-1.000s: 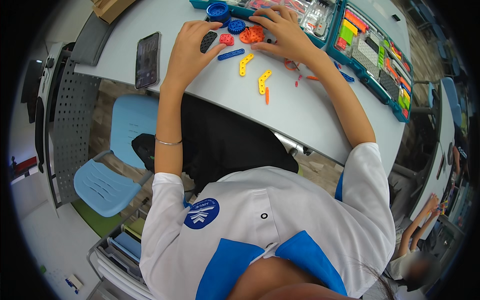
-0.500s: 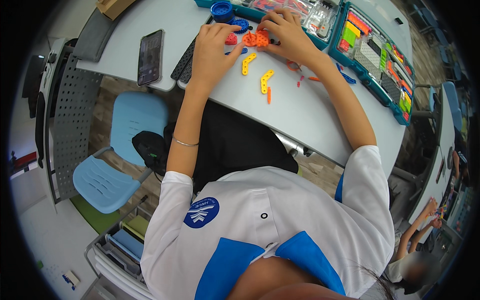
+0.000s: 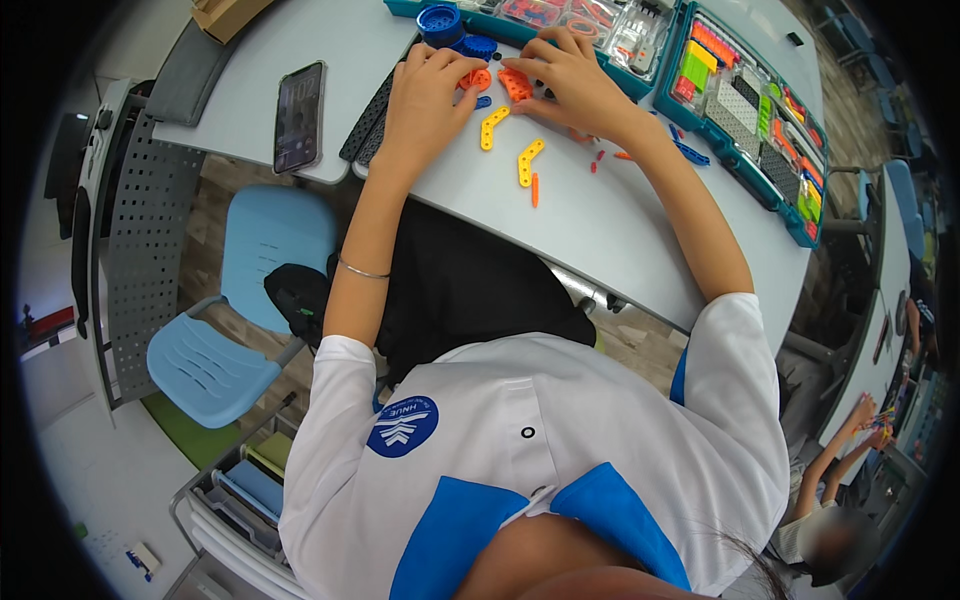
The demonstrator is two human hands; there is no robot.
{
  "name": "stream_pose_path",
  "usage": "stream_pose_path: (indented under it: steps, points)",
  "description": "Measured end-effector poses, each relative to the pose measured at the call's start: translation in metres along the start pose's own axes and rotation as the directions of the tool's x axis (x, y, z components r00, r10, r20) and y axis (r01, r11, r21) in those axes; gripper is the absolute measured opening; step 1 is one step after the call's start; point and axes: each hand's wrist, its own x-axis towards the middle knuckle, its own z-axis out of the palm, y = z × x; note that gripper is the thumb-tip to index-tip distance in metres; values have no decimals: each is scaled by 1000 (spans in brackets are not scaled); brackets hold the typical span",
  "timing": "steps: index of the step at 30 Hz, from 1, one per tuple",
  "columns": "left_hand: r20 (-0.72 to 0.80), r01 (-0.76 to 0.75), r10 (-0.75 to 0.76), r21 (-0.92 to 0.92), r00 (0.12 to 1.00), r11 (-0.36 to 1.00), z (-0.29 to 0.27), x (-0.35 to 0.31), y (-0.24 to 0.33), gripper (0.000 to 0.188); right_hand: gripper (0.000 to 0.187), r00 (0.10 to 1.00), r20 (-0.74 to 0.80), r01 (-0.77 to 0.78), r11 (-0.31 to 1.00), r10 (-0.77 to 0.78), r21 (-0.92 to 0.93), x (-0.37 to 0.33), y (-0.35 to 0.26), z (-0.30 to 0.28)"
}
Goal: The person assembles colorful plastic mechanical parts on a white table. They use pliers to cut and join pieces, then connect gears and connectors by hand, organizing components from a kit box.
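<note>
Both my hands are over the far part of the white table, close together. My left hand (image 3: 428,98) pinches a small orange-red round piece (image 3: 478,79) between thumb and fingertips. Just to its right, my right hand (image 3: 578,82) has its thumb and fingers closed on an orange building piece with holes (image 3: 517,86). A gap separates these two pieces. Blue wheels (image 3: 441,24) and a blue gear (image 3: 479,46) lie beyond the fingers. Nearer me are two bent yellow beams (image 3: 494,128) and an orange stick (image 3: 535,190). A small blue part (image 3: 484,102) sits below the left fingertips.
A phone (image 3: 299,118) lies on the left of the table, with black perforated beams (image 3: 368,130) beside my left forearm. Teal cases of building parts (image 3: 668,98) line the far right. Small pink pegs (image 3: 597,162) and blue parts (image 3: 692,153) lie around my right forearm.
The orange pieces, together between my hands before, are now apart. The round one has gone left with my left hand, and the other stays at my right fingers.
</note>
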Motion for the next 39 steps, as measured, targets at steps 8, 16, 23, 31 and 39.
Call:
stream_pose_path:
  steps: [8,16,23,31,39]
  points:
    - [-82,45,-46,-23,996,999,-11,-5,1,27,72,999,-37,-8,985,14,170,12,-17,5]
    - [-40,25,-26,-22,999,999,-10,-10,16,36,40,982,151,-158,925,112,344,4,32,-38]
    - [2,-2,2,20,1000,1000,-1,-4,16,44,25,963,193,-215,969,189,123,3,6,-35]
    - [-33,8,-6,61,999,998,0,-2,17,44,23,939,248,-296,926,238,234,1,18,-51]
    - [39,-126,125,22,991,992,1,18,17,37,27,909,339,-325,921,241,215,5,7,-44]
